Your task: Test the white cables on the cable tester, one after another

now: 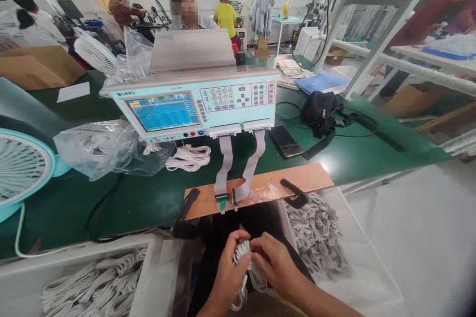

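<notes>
My left hand (231, 270) is wrapped round a coiled white cable (259, 281), whose loops hang below the fingers. The fingers of my right hand (275, 263) are closed on the same cable near its upper end, where a light-coloured plug partly shows. Both hands are over my lap, in front of the copper-coloured board (308, 177). On that board's front edge sit a small green circuit board (222, 204) and a second small connector (235, 205). Two grey ribbon cables (225, 158) run from them up to a tester (238, 119) with a lit screen.
Black clamps (186, 208) hold the board to the green table (334, 168). Bins of coiled cables stand left (148, 262) and right (372, 262). Around the tester lie a phone (286, 140), a black bag (318, 109), a cable bundle (189, 157), plastic bags and a fan (22, 168).
</notes>
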`<action>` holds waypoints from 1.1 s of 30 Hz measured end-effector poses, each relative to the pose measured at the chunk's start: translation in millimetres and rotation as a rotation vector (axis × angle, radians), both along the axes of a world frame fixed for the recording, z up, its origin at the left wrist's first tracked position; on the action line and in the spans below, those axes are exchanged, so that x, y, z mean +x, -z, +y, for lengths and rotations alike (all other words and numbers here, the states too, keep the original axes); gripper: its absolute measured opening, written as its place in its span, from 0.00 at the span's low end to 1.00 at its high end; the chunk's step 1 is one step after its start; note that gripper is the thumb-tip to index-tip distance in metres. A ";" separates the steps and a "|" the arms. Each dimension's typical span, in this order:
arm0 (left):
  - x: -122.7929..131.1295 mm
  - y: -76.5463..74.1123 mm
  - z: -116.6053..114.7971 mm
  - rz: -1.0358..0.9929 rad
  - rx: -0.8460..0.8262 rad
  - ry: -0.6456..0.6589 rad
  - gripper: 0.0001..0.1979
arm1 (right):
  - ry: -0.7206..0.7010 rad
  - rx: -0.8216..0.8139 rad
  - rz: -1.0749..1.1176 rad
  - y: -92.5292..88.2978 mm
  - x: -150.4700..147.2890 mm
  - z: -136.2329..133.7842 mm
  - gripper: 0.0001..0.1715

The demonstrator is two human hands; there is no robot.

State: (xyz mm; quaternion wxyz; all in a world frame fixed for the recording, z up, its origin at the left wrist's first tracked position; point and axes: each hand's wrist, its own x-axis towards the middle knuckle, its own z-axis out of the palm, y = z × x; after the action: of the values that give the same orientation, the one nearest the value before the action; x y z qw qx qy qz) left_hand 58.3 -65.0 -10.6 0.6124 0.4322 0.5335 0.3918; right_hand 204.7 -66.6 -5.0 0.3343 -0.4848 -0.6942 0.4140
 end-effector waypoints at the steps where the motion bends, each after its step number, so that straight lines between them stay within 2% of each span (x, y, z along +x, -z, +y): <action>1: -0.9 -2.3 -1.8 0.079 0.061 0.009 0.13 | -0.024 -0.001 0.012 0.7 -1.9 1.5 0.10; 4: -2.6 -11.9 -6.4 0.179 0.189 0.009 0.15 | -0.123 -0.043 0.091 3.0 0.1 6.6 0.11; 7: -2.7 -19.0 -8.1 0.169 0.232 0.015 0.17 | -0.121 -0.191 0.256 1.8 1.1 10.2 0.06; 10: -3.8 -17.1 -7.5 0.170 0.248 0.012 0.20 | -0.097 -0.402 0.489 -0.5 -2.4 11.5 0.08; 12: -5.6 -11.2 -7.0 0.196 0.258 -0.023 0.17 | -0.069 -0.467 0.578 0.2 -5.5 11.9 0.10; 14: -8.2 -4.0 -6.4 0.210 0.255 -0.045 0.12 | -0.018 -0.409 0.529 4.4 -8.1 12.5 0.10; 17: -12.9 3.7 -3.1 0.162 0.200 -0.039 0.05 | 0.036 -0.163 0.261 15.3 -10.5 15.5 0.09; 19: -16.3 5.2 2.8 0.143 0.130 -0.050 0.07 | 0.054 -0.016 0.111 20.9 -11.4 20.7 0.07; 21: -19.5 4.3 12.4 0.135 0.059 -0.063 0.09 | 0.080 0.060 0.064 21.4 -12.5 29.3 0.05; 23: -22.1 2.2 23.9 0.085 -0.033 -0.053 0.08 | 0.110 0.048 0.106 16.9 -14.7 40.0 0.05; 27: -25.1 -0.3 43.1 -0.075 -0.211 -0.059 0.10 | 0.162 -0.130 0.283 7.8 -24.1 58.5 0.11; 33: -30.9 3.7 47.3 -0.117 -0.316 0.040 0.14 | 0.240 -0.293 0.422 16.8 -38.3 66.9 0.13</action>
State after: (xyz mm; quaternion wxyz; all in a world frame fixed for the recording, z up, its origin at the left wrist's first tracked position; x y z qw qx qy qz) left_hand 27.4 -17.7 -14.3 0.7103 0.3175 0.5434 0.3152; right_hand 166.4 0.3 -21.8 0.4444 -0.5097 -0.4796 0.5592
